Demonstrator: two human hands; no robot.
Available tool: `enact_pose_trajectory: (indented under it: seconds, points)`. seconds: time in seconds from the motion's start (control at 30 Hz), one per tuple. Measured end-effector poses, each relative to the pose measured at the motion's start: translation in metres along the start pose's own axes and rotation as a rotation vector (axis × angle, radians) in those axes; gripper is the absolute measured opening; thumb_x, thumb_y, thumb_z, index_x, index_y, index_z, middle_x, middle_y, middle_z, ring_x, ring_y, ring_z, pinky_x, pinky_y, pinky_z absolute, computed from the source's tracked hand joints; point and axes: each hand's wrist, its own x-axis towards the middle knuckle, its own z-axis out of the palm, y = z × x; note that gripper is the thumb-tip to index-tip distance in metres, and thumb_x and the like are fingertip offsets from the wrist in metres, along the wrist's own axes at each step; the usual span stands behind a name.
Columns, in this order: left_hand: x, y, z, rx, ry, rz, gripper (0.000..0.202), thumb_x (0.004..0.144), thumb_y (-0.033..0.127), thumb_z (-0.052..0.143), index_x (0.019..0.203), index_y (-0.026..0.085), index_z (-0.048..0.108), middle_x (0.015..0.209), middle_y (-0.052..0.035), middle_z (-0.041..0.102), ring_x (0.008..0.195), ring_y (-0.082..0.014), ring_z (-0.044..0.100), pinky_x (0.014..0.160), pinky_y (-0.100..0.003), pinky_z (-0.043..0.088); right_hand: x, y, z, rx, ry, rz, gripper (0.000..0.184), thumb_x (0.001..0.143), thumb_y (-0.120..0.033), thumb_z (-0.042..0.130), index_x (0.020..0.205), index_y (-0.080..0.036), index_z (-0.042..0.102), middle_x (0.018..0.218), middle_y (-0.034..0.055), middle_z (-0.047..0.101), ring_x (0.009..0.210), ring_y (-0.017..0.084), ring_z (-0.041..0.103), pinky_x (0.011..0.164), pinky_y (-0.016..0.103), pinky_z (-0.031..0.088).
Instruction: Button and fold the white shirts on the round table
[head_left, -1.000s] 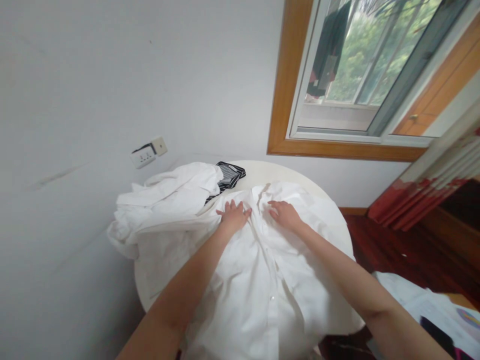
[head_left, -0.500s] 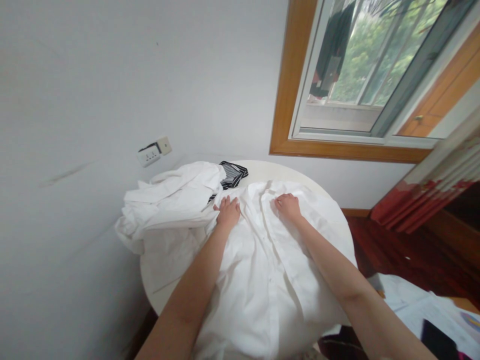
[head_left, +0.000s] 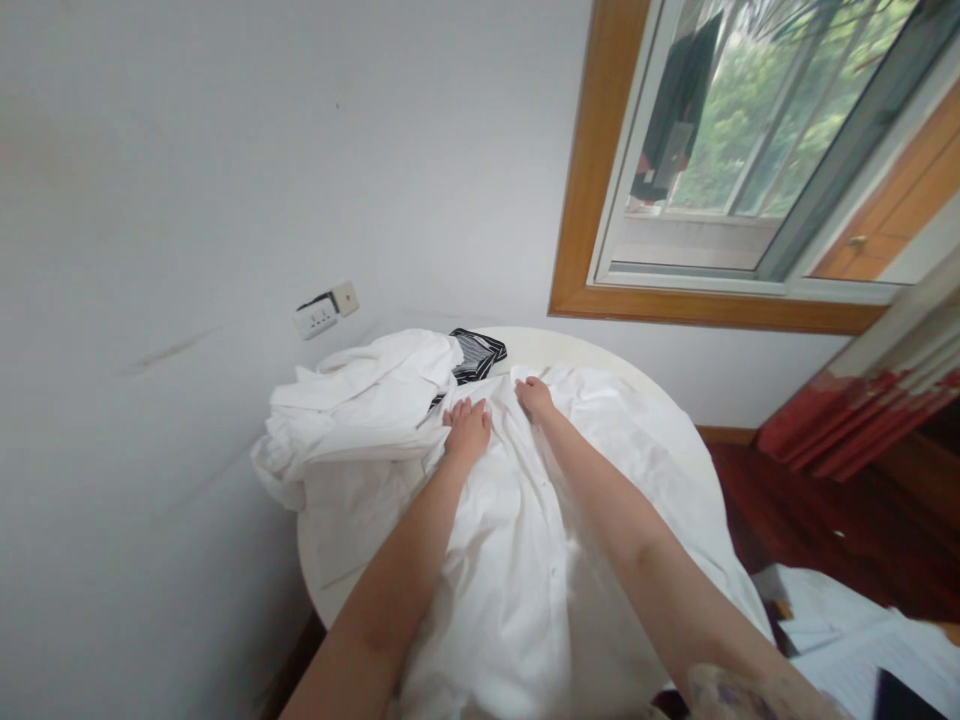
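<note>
A white button-front shirt (head_left: 510, 540) lies spread and wrinkled, its buttoned strip running toward me and its near part hanging low. My left hand (head_left: 468, 430) rests flat on its upper left part, fingers apart. Near the shirt's far edge, my right hand (head_left: 534, 398) is closed on the cloth beside the front strip. To the left of my left hand is a bunched white garment (head_left: 352, 385). Behind it a black-and-white striped cloth (head_left: 478, 355) sticks out.
The shirt lies on a round white table (head_left: 547, 345) against a wall with a power socket (head_left: 319, 317). A wood-framed window (head_left: 574, 290) is at the back right, beside a red and cream curtain (head_left: 817, 420). Papers (head_left: 855, 630) lie low at the right.
My right hand has moved left, closer to my left hand, drawing the shirt's front edge with it. My left hand stays on the cloth. The view has shifted slightly.
</note>
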Motion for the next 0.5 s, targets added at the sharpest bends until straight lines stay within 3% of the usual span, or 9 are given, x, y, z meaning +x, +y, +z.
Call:
enact_pose_trajectory:
  seconds: [0.1, 0.27, 0.4, 0.5]
  points:
    - [0.001, 0.002, -0.001, -0.009, -0.003, -0.005, 0.046, 0.097, 0.031, 0.033, 0.139, 0.023, 0.048, 0.148, -0.0135, 0.043, 0.138, -0.0289, 0.035, 0.113, -0.055, 0.023, 0.017, 0.009, -0.02, 0.039, 0.101, -0.011, 0.029, 0.09, -0.035, 0.04, 0.083, -0.018, 0.063, 0.076, 0.0056, 0.066, 0.074, 0.017, 0.059, 0.065, 0.025, 0.042]
    - [0.001, 0.004, -0.001, 0.009, -0.033, 0.023, 0.049, 0.096, 0.037, 0.035, 0.141, 0.024, 0.046, 0.15, -0.011, 0.04, 0.139, -0.0312, 0.033, 0.113, -0.051, 0.026, 0.027, 0.038, -0.049, 0.086, 0.119, -0.053, 0.025, 0.082, -0.039, 0.055, 0.083, -0.017, 0.065, 0.072, 0.0043, 0.065, 0.069, 0.017, 0.058, 0.064, 0.025, 0.043]
    - [0.001, 0.003, 0.0, 0.036, -0.025, -0.029, 0.051, 0.095, 0.04, 0.036, 0.142, 0.022, 0.046, 0.152, -0.0138, 0.036, 0.14, -0.0353, 0.031, 0.111, -0.056, 0.028, 0.013, 0.054, -0.054, 0.134, 0.054, -0.11, 0.033, 0.085, -0.037, 0.05, 0.106, -0.015, 0.064, 0.079, 0.0052, 0.07, 0.067, 0.016, 0.061, 0.062, 0.025, 0.046]
    - [0.0, 0.005, -0.001, 0.042, -0.031, -0.088, 0.054, 0.094, 0.043, 0.035, 0.142, 0.021, 0.046, 0.153, -0.0163, 0.034, 0.141, -0.0393, 0.027, 0.107, -0.063, 0.028, -0.009, 0.064, -0.061, 0.021, -0.01, -0.274, 0.04, 0.091, -0.03, 0.041, 0.125, -0.018, 0.056, 0.103, 0.0067, 0.071, 0.088, 0.016, 0.064, 0.079, 0.027, 0.049]
